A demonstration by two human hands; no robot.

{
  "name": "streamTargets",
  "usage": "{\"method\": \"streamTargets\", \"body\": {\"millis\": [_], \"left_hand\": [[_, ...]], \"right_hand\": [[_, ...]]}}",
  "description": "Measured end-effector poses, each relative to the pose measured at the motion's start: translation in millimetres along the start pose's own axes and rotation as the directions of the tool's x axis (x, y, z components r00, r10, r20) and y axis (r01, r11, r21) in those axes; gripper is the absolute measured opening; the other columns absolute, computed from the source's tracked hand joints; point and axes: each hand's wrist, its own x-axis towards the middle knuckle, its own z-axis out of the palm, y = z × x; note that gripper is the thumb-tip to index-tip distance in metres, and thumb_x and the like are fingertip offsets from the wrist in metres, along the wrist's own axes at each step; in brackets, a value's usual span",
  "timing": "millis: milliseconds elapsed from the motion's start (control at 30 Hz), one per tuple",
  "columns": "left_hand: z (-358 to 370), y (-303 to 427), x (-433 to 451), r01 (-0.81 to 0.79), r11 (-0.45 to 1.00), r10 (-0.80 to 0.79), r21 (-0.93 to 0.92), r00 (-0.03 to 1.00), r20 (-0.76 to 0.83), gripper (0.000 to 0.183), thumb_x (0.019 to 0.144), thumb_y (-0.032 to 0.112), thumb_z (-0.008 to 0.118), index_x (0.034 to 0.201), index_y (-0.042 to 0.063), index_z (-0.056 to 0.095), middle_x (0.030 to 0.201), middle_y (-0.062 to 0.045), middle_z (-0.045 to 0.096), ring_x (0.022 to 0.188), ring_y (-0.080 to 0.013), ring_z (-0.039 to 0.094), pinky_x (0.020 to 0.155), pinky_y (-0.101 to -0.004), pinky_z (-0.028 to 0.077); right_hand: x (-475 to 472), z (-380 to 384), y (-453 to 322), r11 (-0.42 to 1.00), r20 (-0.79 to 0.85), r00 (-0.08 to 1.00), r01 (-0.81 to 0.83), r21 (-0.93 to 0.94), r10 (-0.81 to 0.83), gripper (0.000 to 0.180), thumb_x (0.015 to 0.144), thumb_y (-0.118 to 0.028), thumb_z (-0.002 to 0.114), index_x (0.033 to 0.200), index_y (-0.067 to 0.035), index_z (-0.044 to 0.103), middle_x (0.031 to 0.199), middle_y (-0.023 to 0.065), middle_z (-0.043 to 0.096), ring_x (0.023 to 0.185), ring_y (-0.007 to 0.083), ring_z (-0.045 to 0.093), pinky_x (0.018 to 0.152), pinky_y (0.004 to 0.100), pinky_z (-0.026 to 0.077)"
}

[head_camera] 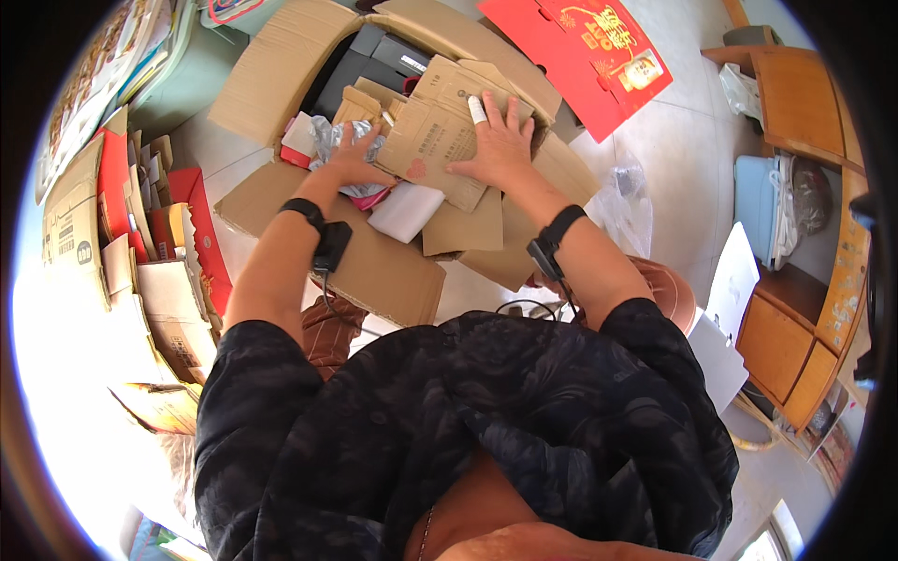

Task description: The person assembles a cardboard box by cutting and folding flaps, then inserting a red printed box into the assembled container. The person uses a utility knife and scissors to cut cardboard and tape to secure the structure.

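Before me stands a large open cardboard box (280, 77), its flaps folded outward and its inside heaped with packaging. My right hand (499, 151) lies spread on a flattened printed cardboard carton (431, 133), a white wrap around one fingertip. My left hand (354, 165) rests with fingers apart on crumpled silver foil-like material (326, 137). Close below that hand lies a white foam-like block (407, 210), with a bit of pink packaging (370, 200) beside it. A dark grey box (372, 59) sits deeper in the large box. The left palm hides part of the foil.
Flattened cardboard (175, 308) is stacked at the left, near a pale green bin (168, 91). A red printed carton (582, 56) lies beyond the box. Clear plastic wrap (624, 207) is on the tiled floor (691, 133). Wooden furniture (800, 105) stands at the right.
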Motion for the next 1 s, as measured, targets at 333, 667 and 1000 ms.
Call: {"method": "streamTargets", "body": {"millis": [333,667,1000], "left_hand": [[14,46,-6,0.140,0.958,-0.122,0.252,0.989,-0.084,0.140,0.047,0.065,0.087,0.158,0.029,0.011,0.156,-0.039,-0.002,0.149,-0.0461,-0.002,0.115,-0.0632,0.013],[31,50,-2,0.196,0.908,-0.129,0.371,0.972,-0.197,0.139,0.054,0.063,0.086,0.159,0.023,0.003,0.159,-0.029,0.009,0.148,-0.0475,-0.006,0.107,-0.0752,0.014],[-6,60,-16,0.158,0.921,-0.152,0.358,0.987,-0.043,0.133,0.053,0.060,0.088,0.157,0.022,0.014,0.161,-0.023,0.015,0.148,-0.0452,0.008,0.108,-0.0696,0.025]], "right_hand": [[22,62,6,0.999,-0.032,0.999,0.010,0.052,-0.008,0.117,0.066,-0.057,0.083,0.155,-0.008,0.024,0.161,0.0157,0.015,0.144,0.0514,0.013,0.114,0.0579,0.023],[13,36,-9,1.000,0.143,0.990,0.015,0.017,-0.017,0.125,0.057,-0.055,0.088,0.156,-0.015,0.023,0.161,0.0221,0.006,0.142,0.0594,0.005,0.107,0.0714,0.022],[-10,42,-27,0.993,0.214,0.970,0.112,0.029,-0.115,0.128,0.046,-0.055,0.092,0.154,-0.028,0.028,0.161,0.0269,-0.004,0.138,0.0667,0.003,0.104,0.0771,0.020]]}}
